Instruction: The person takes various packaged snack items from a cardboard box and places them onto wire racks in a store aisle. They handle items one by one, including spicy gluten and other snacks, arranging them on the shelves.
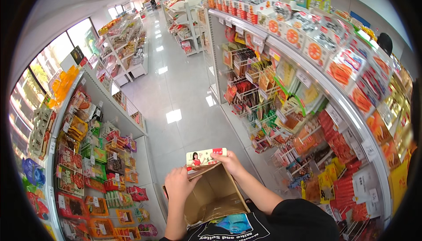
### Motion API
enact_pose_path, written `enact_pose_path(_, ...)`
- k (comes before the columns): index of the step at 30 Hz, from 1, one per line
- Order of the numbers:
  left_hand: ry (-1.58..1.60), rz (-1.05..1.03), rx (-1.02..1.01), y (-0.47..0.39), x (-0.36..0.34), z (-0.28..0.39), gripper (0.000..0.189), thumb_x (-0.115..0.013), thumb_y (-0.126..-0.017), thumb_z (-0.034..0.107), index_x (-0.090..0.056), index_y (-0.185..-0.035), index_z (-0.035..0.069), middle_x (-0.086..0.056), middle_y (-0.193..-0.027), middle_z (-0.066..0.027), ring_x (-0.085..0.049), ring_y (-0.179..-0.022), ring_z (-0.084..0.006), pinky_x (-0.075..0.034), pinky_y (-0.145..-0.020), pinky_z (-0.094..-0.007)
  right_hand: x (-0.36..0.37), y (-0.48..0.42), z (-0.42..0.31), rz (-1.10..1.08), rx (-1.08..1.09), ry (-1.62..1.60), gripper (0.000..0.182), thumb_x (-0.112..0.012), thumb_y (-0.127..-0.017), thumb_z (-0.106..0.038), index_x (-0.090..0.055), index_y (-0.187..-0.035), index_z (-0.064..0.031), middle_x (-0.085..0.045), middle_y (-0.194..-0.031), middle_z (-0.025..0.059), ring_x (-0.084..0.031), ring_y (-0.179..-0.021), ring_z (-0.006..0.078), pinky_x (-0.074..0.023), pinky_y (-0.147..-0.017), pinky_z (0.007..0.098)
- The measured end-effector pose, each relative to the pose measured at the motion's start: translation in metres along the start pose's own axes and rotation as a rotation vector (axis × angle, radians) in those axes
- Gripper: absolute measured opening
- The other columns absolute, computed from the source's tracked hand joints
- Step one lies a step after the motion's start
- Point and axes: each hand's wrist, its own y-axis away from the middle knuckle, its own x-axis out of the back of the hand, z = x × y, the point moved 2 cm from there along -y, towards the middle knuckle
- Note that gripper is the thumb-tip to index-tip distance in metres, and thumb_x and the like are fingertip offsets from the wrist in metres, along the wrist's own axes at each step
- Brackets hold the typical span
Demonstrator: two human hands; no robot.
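Observation:
An open cardboard box point(214, 195), its brown inside showing and holding nothing that I can see, rests against the front of my black T-shirt. Its printed flap point(206, 157), cream and red with a picture of a person, stands up at the far side. My left hand point(181, 181) grips the box at its far left corner, fingers over the rim. At the far right corner my right hand point(228, 162) pinches the flap, thumb on the printed face.
Shelving with hanging snack packets point(99, 162) stands close on my left. A longer shelf point(293, 53) with bagged and boxed foods curves along my right. Tiled floor point(165, 92) runs between them; farther off are more shelves point(123, 43) and a person point(153, 3).

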Motion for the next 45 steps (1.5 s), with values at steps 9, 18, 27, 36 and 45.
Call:
enact_pose_path(9,0.136,0.233,-0.023,-0.150,-0.028,-0.098,0.050,-0.094,-0.065,0.040,-0.064,-0.088,0.007,-0.062,-0.067,-0.0072,-0.064,-0.068,-0.0287,-0.049,-0.061,-0.0428,-0.034,-0.181,-0.026,-0.024,0.132,0.105,0.019,-0.072,-0.100,-0.015,-0.076,-0.109,0.0007,-0.077,-0.107,0.0084,-0.071,-0.097,0.0128,-0.0541,-0.090,0.0298)
enact_pose_path(18,0.096,0.035,-0.116,-0.282,-0.069,-0.186,0.046,-0.088,-0.072,0.049,-0.065,-0.087,0.011,-0.067,-0.073,-0.0052,-0.065,-0.073,-0.0258,-0.049,-0.065,-0.0400,-0.048,-0.318,-0.025,0.115,0.157,0.104,0.025,-0.074,-0.099,-0.019,-0.075,-0.111,0.0023,-0.077,-0.107,0.0079,-0.071,-0.095,0.0118,-0.0543,-0.088,0.0290)
enact_pose_path(27,0.050,-0.092,-0.025,-0.418,-0.122,-0.222,0.054,-0.089,-0.071,0.052,-0.068,-0.093,0.008,-0.068,-0.070,-0.0054,-0.068,-0.072,-0.0296,-0.053,-0.063,-0.0441,-0.021,-0.465,-0.036,0.141,0.201,0.092,0.025,-0.073,-0.100,-0.020,-0.075,-0.112,0.0010,-0.077,-0.108,0.0058,-0.069,-0.097,0.0101,-0.0536,-0.090,0.0291)
enact_pose_path(36,0.059,0.001,-0.029,-0.615,-0.123,-0.221,0.057,-0.088,-0.074,0.043,-0.074,-0.123,0.017,-0.066,-0.073,-0.0029,-0.067,-0.075,-0.0237,-0.054,-0.066,-0.0399,0.023,-0.638,-0.154,0.307,0.488,0.094,0.024,-0.072,-0.101,-0.021,-0.074,-0.109,0.0014,-0.077,-0.101,0.0074,-0.070,-0.085,0.0105,-0.0566,-0.073,0.0267)
enact_pose_path(45,0.160,0.078,-0.242,-0.747,-0.188,-0.230,0.023,-0.087,-0.074,0.036,-0.080,-0.079,0.014,-0.062,-0.072,-0.0023,-0.063,-0.074,-0.0223,-0.051,-0.065,-0.0367,0.103,-0.715,-0.279,0.741,0.703,0.206,0.026,-0.076,-0.098,-0.026,-0.075,-0.110,-0.0023,-0.075,-0.101,0.0018,-0.067,-0.089,0.0088,-0.0540,-0.081,0.0283)
